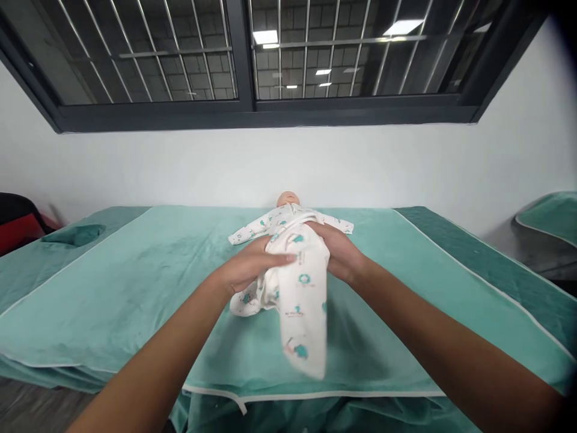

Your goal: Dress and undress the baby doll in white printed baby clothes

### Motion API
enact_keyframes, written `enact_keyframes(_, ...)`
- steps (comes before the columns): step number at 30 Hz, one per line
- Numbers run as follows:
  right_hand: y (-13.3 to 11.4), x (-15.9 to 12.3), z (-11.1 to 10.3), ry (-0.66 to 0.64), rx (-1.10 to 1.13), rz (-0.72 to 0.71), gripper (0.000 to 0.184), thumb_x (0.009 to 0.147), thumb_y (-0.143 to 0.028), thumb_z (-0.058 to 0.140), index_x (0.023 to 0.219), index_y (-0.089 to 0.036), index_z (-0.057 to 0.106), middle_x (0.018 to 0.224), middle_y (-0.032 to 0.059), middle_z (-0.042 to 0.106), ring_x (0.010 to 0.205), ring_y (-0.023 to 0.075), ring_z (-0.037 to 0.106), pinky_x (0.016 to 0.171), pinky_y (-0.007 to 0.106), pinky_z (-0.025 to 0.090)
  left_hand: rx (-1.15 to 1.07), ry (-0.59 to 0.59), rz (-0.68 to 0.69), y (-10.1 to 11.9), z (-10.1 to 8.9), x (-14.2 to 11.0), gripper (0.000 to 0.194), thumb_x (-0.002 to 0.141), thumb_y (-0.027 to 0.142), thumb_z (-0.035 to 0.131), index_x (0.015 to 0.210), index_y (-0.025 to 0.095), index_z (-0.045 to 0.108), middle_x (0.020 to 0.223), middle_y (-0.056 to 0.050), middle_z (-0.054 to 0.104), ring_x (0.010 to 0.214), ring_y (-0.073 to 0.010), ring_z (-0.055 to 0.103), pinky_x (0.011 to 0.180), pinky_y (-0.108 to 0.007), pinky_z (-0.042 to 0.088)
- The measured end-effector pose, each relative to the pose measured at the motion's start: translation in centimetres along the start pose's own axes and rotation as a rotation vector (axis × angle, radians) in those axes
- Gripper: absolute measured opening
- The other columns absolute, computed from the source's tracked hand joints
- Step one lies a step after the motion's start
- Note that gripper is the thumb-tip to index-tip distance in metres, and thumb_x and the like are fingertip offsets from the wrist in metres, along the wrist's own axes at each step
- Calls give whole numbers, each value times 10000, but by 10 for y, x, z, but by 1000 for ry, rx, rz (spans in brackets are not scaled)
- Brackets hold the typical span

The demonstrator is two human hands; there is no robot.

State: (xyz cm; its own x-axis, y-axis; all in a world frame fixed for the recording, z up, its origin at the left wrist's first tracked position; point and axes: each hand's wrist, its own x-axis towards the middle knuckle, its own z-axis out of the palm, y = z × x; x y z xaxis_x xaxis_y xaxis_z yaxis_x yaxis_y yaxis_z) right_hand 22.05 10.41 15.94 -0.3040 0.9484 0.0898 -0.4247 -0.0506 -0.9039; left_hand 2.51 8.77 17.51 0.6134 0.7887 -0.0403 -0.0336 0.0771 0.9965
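A baby doll [288,198] lies on its back on the green cover, its head toward the wall. It wears a white footed baby sleepsuit [302,294] with small teal prints, and both sleeves stretch out sideways. My left hand [247,264] grips the suit's lower part from the left, thumb on top of the cloth. From the right, my right hand [338,246] holds the same garment near the waist, its fingers partly hidden by fabric. One leg of the suit hangs toward me; the other is bunched at the left. Whether the doll's legs are inside cannot be seen.
The teal plush cover [135,288] spreads over a wide bed-like surface, with a white-trimmed front edge. A white wall [202,162] and a dark-framed barred window [246,108] stand behind. A black and red object [20,222] is at far left, and a green cloth [552,216] at far right.
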Motion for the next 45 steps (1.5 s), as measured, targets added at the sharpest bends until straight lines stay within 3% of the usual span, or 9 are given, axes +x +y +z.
enact_keyframes(3, 7, -7, -3, -64, -42, 57, 394, 774, -434, 718, 1071, -180, 665, 904, 59, 728, 807, 220, 673, 723, 333, 533, -137, 225, 142, -6, 0, 7, 463, 767, 292, 733, 1202, 167, 635, 1110, -110, 715, 954, -252, 681, 795, -312, 517)
enact_keyframes(7, 7, -15, -8, -400, -296, 222, 501, 677, -389, 825, 1095, -155, 678, 896, 77, 731, 814, 243, 684, 723, 357, 546, -262, 287, 179, -14, 4, 15, 378, 761, 273, 730, 1115, 158, 665, 1048, -91, 730, 923, -237, 686, 800, -303, 517)
enact_keyframes(12, 6, -7, -7, -138, -172, 31, 411, 844, -484, 661, 1131, -190, 669, 1018, 74, 727, 957, 236, 671, 869, 373, 529, -268, 124, 44, -16, 11, 9, 417, 806, 430, 691, 1122, 159, 668, 1013, -103, 734, 847, -232, 692, 745, -319, 525)
enact_keyframes(16, 10, -1, -10, -9, 15, -22, 475, 893, -539, 566, 1210, -192, 630, 1067, 86, 720, 999, 239, 663, 875, 367, 532, -123, 1, -72, -13, 11, 5, 528, 707, 309, 800, 1188, 154, 646, 1047, -122, 728, 854, -243, 689, 731, -316, 519)
enact_keyframes(22, 18, -25, -30, -161, -93, 145, 533, 802, -468, 709, 1247, -190, 618, 1018, 92, 731, 912, 260, 685, 796, 379, 543, -157, 248, 107, -28, 15, 17, 530, 750, 316, 734, 1243, 174, 597, 1139, -125, 698, 960, -277, 676, 846, -388, 514)
enact_keyframes(25, 27, -46, -43, -219, -166, 268, 522, 741, -382, 779, 1206, -185, 645, 1062, 95, 723, 967, 266, 674, 861, 393, 522, 21, 309, 69, -43, 22, 24, 475, 777, 356, 683, 1218, 199, 602, 1134, -91, 701, 977, -273, 668, 834, -380, 514)
enact_keyframes(31, 77, -84, -66, 102, -115, 306, 503, 805, -509, 672, 1141, -135, 660, 1012, 126, 722, 857, 260, 682, 812, 396, 513, 733, 143, -161, -62, 33, 40, 263, 793, 339, 570, 1002, 201, 651, 1079, -65, 705, 1006, -286, 643, 827, -363, 482)
enact_keyframes(36, 101, -92, -72, 268, -458, 224, 509, 788, -581, 647, 1062, -155, 694, 934, 80, 728, 901, 288, 646, 808, 384, 489, 1174, 89, -236, -72, 52, 45, 315, 826, 351, 516, 1088, 201, 605, 1091, -139, 677, 1015, -333, 629, 812, -398, 463)
enact_keyframes(45, 104, -94, -75, 278, -208, 82, 479, 860, -583, 566, 1149, -210, 653, 1070, 75, 704, 1002, 292, 635, 891, 410, 477, 256, -17, -231, -65, 49, 37, 309, 816, 447, 606, 1026, 223, 640, 1044, -56, 709, 1013, -284, 638, 813, -359, 485)
